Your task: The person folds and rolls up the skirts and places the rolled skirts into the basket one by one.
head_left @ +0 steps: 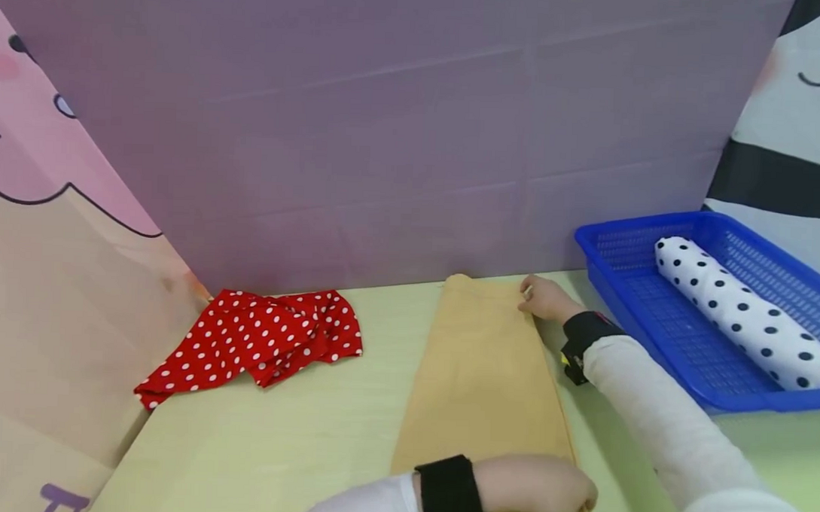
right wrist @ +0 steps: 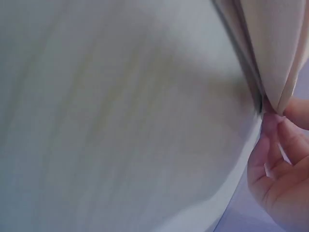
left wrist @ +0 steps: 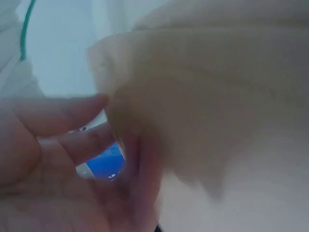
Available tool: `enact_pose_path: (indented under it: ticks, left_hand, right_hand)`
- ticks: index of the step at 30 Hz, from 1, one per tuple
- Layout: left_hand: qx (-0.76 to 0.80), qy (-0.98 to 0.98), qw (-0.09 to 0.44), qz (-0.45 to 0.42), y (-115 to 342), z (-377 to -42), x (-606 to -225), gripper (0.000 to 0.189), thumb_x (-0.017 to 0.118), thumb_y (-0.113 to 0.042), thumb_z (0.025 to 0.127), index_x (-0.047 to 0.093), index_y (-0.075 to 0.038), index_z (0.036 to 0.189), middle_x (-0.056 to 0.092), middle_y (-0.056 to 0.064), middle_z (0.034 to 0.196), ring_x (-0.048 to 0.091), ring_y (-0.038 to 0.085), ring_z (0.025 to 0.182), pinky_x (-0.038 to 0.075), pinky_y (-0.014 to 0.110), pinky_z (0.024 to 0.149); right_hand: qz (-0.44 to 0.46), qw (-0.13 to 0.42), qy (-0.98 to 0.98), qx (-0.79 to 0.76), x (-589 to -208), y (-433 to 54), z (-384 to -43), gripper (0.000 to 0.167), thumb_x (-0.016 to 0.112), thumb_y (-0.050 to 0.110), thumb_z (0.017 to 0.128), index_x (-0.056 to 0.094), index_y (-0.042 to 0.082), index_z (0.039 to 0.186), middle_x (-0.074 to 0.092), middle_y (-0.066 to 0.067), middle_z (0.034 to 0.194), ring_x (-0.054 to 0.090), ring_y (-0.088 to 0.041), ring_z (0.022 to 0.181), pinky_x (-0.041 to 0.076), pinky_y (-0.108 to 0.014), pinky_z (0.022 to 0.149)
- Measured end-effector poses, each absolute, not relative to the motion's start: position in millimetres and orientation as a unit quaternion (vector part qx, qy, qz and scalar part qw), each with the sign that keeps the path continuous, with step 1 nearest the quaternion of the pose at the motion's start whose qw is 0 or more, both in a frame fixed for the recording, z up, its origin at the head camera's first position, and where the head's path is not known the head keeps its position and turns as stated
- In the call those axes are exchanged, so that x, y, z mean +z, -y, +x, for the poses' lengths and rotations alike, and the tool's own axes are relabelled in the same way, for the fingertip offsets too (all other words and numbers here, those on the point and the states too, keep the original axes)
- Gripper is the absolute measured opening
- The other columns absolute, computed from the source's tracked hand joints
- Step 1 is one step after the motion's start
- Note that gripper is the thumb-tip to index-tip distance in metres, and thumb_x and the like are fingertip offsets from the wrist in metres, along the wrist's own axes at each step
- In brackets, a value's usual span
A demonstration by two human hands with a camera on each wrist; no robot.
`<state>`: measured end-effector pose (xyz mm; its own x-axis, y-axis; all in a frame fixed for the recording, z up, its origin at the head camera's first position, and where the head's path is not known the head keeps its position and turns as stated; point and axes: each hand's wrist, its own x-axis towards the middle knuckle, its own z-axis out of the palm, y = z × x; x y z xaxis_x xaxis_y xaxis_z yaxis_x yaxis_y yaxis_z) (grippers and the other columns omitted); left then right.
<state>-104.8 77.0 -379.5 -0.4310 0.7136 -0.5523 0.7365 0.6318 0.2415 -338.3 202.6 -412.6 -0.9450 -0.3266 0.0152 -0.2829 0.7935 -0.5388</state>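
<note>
A folded tan-yellow cloth (head_left: 484, 364) lies lengthwise on the pale table, from the back wall toward the front. At its far right corner my right hand (head_left: 549, 298) pinches the edge between thumb and fingers; the right wrist view shows the cloth layers (right wrist: 275, 53) gathered at those fingertips (right wrist: 273, 121). My left hand (head_left: 540, 486) reaches across the near part and grips the near right edge. In the left wrist view, blurred, the thumb and fingers (left wrist: 87, 116) pinch a corner of the cloth (left wrist: 207, 92). The cloth's nearest end runs out of the head view.
A red cloth with white dots (head_left: 265, 337) lies crumpled at the back left. To the right stands a blue plastic basket (head_left: 651, 355) holding a rolled white cloth with black dots (head_left: 740, 313). A purple-grey wall panel (head_left: 387, 135) rises along the table's back edge.
</note>
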Motion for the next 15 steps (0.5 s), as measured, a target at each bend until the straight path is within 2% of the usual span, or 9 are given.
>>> enact_pose_path:
  ticks: [2, 4, 5, 7, 9, 10, 13, 15]
  left_hand:
    - [-0.051, -0.855, 0.264, 0.444, -74, -104, -379, 0.017, 0.058, -0.037, 0.092, 0.065, -0.039, 0.108, 0.045, -0.019, 0.107, 0.037, 0.001, 0.095, 0.026, 0.019, 0.080]
    - [-0.096, -0.860, 0.201, 0.459, -73, -103, -379, 0.012, 0.058, -0.039, 0.092, 0.064, -0.046, 0.100, 0.041, -0.018, 0.099, 0.031, 0.004, 0.089, 0.022, 0.026, 0.079]
    - [-0.110, -0.858, 0.173, 0.472, -72, -103, -378, 0.013, 0.057, -0.036, 0.093, 0.064, -0.047, 0.097, 0.043, -0.018, 0.096, 0.032, 0.003, 0.088, 0.022, 0.026, 0.082]
    - [-0.120, -0.853, 0.149, 0.486, -71, -104, -375, 0.020, 0.055, -0.025, 0.094, 0.064, -0.043, 0.095, 0.050, -0.022, 0.089, 0.038, -0.002, 0.085, 0.022, 0.026, 0.090]
    - [-0.133, -0.845, 0.139, 0.499, -70, -106, -371, 0.020, 0.054, -0.021, 0.095, 0.062, -0.039, 0.091, 0.052, -0.022, 0.077, 0.042, -0.004, 0.075, 0.025, 0.025, 0.090]
    - [-0.135, -0.842, 0.139, 0.503, -69, -108, -369, 0.020, 0.052, -0.020, 0.095, 0.060, -0.036, 0.087, 0.050, -0.020, 0.071, 0.042, -0.005, 0.071, 0.026, 0.024, 0.088]
    - [-0.151, -0.834, 0.144, 0.510, -69, -113, -364, 0.019, 0.049, -0.021, 0.097, 0.052, -0.029, 0.079, 0.040, -0.015, 0.066, 0.039, -0.002, 0.064, 0.027, 0.022, 0.075]
    - [-0.165, -0.830, 0.146, 0.512, -73, -115, -366, 0.021, 0.047, -0.026, 0.098, 0.048, -0.027, 0.077, 0.038, -0.013, 0.067, 0.037, 0.000, 0.063, 0.026, 0.021, 0.068]
  right_hand:
    - [-0.156, 0.040, -0.937, -0.310, -410, -203, -339, 0.035, 0.063, 0.008, 0.086, 0.048, -0.012, 0.111, 0.063, -0.029, 0.099, 0.061, -0.033, 0.084, 0.049, -0.037, 0.071]
    - [-0.151, 0.046, -0.924, -0.348, -405, -202, -339, 0.037, 0.061, 0.007, 0.089, 0.046, -0.013, 0.115, 0.062, -0.030, 0.102, 0.061, -0.033, 0.084, 0.049, -0.033, 0.069]
    - [-0.150, 0.052, -0.915, -0.371, -403, -200, -338, 0.037, 0.060, 0.007, 0.090, 0.045, -0.014, 0.117, 0.061, -0.030, 0.104, 0.061, -0.032, 0.085, 0.049, -0.032, 0.069]
    - [-0.150, 0.068, -0.896, -0.412, -399, -196, -338, 0.039, 0.059, 0.007, 0.092, 0.044, -0.014, 0.120, 0.060, -0.031, 0.106, 0.061, -0.030, 0.086, 0.050, -0.032, 0.070]
    - [-0.158, 0.080, -0.881, -0.439, -406, -195, -344, 0.039, 0.059, 0.010, 0.092, 0.045, -0.014, 0.120, 0.060, -0.028, 0.102, 0.061, -0.027, 0.080, 0.051, -0.034, 0.069]
    - [-0.164, 0.085, -0.876, -0.446, -413, -197, -351, 0.039, 0.060, 0.012, 0.092, 0.046, -0.013, 0.117, 0.060, -0.026, 0.097, 0.061, -0.026, 0.077, 0.051, -0.036, 0.068]
    - [-0.210, 0.049, -0.879, -0.425, -462, -214, -391, 0.033, 0.066, 0.025, 0.089, 0.055, -0.004, 0.100, 0.060, -0.011, 0.078, 0.057, -0.018, 0.063, 0.047, -0.031, 0.060]
    - [-0.248, 0.008, -0.884, -0.397, -505, -232, -425, 0.033, 0.069, 0.036, 0.085, 0.056, 0.006, 0.087, 0.053, 0.000, 0.068, 0.049, -0.013, 0.055, 0.039, -0.027, 0.052]
